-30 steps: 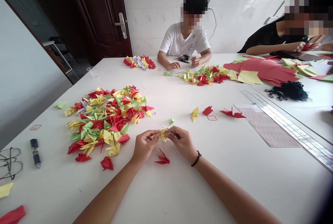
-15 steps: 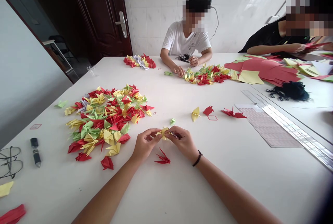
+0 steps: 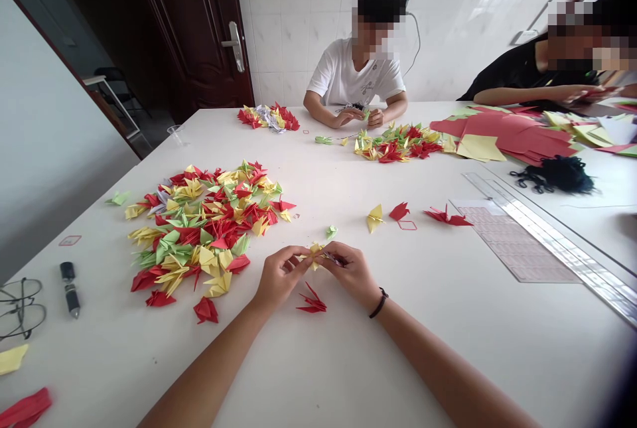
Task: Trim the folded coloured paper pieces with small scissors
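Between my two hands is a small yellow folded-paper crane (image 3: 315, 257). My left hand (image 3: 282, 277) pinches its left side with thumb and forefinger. The thumb and forefinger of my right hand (image 3: 352, 274) close on the other side. A thin, dark, shiny thing (image 3: 338, 259) also shows in the right fingers; its kind is too small to tell. A red paper crane (image 3: 312, 300) lies on the table just below my hands. Beyond my fingertips rests a little green folded paper (image 3: 331, 232).
To the left spreads a big heap of red, yellow and green cranes (image 3: 206, 229). A pen (image 3: 70, 290) and glasses (image 3: 20, 308) lie at far left. On the right are a ruler (image 3: 547, 242) and black thread (image 3: 555, 174). Two people sit across the table.
My fingers have shifted slightly on the yellow crane, which has turned a little. Across the table, the person in white has drawn a hand back from the pile and holds something green.
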The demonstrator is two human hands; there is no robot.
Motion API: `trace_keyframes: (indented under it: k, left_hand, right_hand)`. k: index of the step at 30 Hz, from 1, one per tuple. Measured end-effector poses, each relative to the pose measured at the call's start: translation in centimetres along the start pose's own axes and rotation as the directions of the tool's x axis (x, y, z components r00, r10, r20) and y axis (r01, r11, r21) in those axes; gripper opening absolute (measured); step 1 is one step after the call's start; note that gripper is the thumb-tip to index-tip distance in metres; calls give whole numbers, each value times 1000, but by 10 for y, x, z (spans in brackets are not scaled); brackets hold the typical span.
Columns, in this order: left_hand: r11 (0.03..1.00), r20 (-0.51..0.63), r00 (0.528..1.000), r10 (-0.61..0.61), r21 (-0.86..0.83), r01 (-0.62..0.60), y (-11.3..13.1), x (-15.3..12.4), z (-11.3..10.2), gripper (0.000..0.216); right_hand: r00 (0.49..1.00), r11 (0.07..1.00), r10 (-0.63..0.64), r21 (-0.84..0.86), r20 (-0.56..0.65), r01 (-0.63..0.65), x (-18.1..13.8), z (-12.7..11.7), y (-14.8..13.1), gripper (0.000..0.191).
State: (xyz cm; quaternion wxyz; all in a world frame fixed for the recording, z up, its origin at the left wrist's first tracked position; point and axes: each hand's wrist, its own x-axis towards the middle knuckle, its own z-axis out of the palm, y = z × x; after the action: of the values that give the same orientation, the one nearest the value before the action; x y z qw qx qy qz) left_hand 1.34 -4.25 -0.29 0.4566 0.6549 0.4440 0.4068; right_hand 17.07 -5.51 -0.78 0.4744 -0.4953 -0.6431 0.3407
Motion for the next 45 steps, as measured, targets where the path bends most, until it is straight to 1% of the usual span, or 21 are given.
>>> trace_keyframes:
  k: [3, 10, 12, 16, 18, 23, 28, 33, 37, 42, 45]
  left_hand:
    - [999, 7, 999, -38, -20, 38, 1, 0, -1, 26]
    - [995, 1, 998, -66, -79, 66, -1, 0, -2, 25]
    - [998, 8, 1000, -30, -61, 30, -3, 0, -2, 25]
    - [996, 44, 995, 88, 9, -88, -4, 1, 0, 26]
    - [994, 45, 994, 98, 37, -99, -4, 2, 0, 26]
    - [999, 39, 999, 10, 46, -11, -4, 3, -1, 27]
    - [997, 20, 997, -75, 14, 74, -3, 3, 0, 25]
    - [995, 3, 996, -93, 29, 93, -2, 3, 0, 22]
    - [994, 10, 997, -79, 76, 78, -1, 4, 0, 20]
    - [987, 23, 1000, -6, 158, 2, -2, 3, 2, 16]
    - [982, 28, 999, 18, 189, -23, -4, 2, 3, 15]
  right_hand:
    - [1000, 1000, 0, -8, 0, 0, 0, 0, 0, 21]
    - [999, 1000, 2, -8, 44, -2, 0, 0, -1, 20]
    - [999, 1000, 5, -13, 46, -5, 0, -1, 0, 20]
    - [999, 1000, 10, -14, 43, -9, 1, -2, 1, 20]
    - [998, 1000, 1, -17, 55, 0, 1, -2, 0, 20]
    - [997, 1000, -11, -22, 70, 13, 1, -2, -2, 20]
    - [999, 1000, 18, 2, 29, -18, 1, -2, 1, 19]
    - [998, 998, 45, 33, 32, -46, 0, 0, 2, 19]
    - [999, 999, 35, 26, 30, -36, 0, 0, 2, 21]
    - [999, 999, 34, 32, 43, -35, 0, 0, 2, 21]
    - [999, 999, 32, 29, 44, -33, 0, -1, 1, 21]
